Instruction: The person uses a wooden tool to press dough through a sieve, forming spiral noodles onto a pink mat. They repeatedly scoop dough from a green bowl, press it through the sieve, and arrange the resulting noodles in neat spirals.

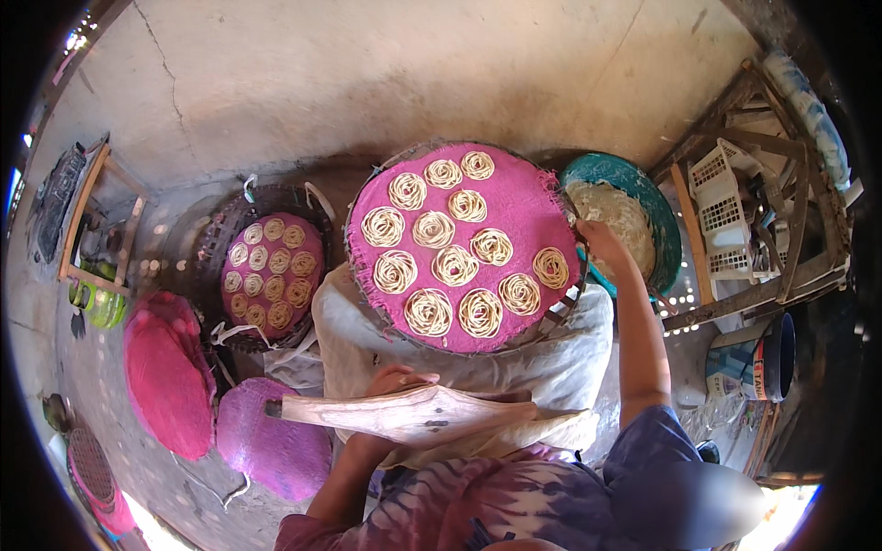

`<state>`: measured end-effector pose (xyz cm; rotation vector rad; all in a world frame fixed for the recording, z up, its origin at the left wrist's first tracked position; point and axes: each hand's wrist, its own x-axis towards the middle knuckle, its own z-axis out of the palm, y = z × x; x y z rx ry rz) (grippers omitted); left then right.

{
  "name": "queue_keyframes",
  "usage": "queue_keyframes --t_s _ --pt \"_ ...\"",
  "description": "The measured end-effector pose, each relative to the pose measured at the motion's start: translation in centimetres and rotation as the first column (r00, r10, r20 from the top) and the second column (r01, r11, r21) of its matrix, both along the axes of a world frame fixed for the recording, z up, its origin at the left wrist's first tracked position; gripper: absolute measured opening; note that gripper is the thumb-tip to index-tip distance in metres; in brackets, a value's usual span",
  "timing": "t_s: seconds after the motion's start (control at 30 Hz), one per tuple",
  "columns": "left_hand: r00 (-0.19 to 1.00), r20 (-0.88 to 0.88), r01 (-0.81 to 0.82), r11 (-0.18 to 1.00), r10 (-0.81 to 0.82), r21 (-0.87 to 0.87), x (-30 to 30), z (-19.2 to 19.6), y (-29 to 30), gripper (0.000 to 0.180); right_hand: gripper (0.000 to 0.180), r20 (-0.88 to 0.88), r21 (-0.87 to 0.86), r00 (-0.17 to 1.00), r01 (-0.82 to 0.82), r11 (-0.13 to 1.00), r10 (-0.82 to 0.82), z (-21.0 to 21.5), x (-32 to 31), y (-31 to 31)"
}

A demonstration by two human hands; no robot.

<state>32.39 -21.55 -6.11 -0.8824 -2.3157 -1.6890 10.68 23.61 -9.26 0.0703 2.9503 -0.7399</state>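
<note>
A long pale wooden tool (pixel 413 415), wide in the middle and tapering at both ends, lies across in front of my body. My left hand (pixel 397 378) is closed around its far side, and the wood hides part of the hand. My right hand (pixel 597 241) reaches forward to the near left side of a green tub (pixel 669 216) of pale dough (pixel 611 216). Its fingers are bent together at the dough's edge; what they hold is hidden. Beside it, a round tray with pink mesh cloth (pixel 524 197) bears several coiled dough nests (pixel 455 264).
Left of the tray, a dark basket (pixel 213 241) holds a smaller pink round with more nests. Pink (pixel 170 376) and purple (pixel 274 439) round covers lie on the floor. A wooden rack with white baskets (pixel 721 211) and a bucket (pixel 779 358) stand right. The wall (pixel 367 73) is behind.
</note>
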Motion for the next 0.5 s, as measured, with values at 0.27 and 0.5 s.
queue_keyframes --t_s 0.27,0.5 --pt "0.959 0.282 -0.023 0.999 0.031 -0.034 1.4 0.4 1.1 0.035 0.024 0.49 -0.769 0.861 0.501 0.396 -0.136 -0.8 11.7 -2.0" --pt "0.795 0.583 0.008 0.964 -0.167 0.264 1.9 -0.5 1.8 0.053 0.025 0.576 -0.783 0.805 0.594 -0.187 0.145 -1.5 21.2 -13.5"
